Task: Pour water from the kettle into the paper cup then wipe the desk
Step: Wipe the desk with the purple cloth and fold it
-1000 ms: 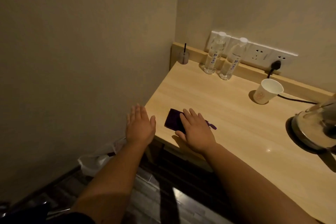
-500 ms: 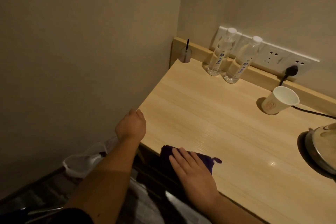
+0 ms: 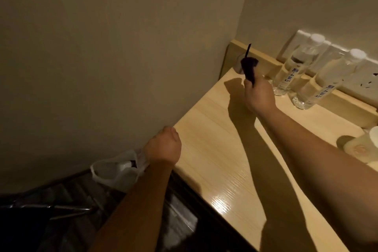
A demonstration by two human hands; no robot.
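Lifting the purple cloth (image 3: 249, 70) off the table (image 3: 225, 159), where it lay flat a moment ago, the right hand (image 3: 258, 96) pinches it bunched near the back corner; wiping looks finished. The left hand (image 3: 165, 145), loosely fisted, rests at the table's edge. The paper cup (image 3: 366, 147) sits far right; the middle is open.

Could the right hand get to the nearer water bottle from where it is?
Probably yes. The right hand is lifted above the desk just left of the bottle, with nothing between them. But it is shut on a dark cloth, so it would need to drop that first.
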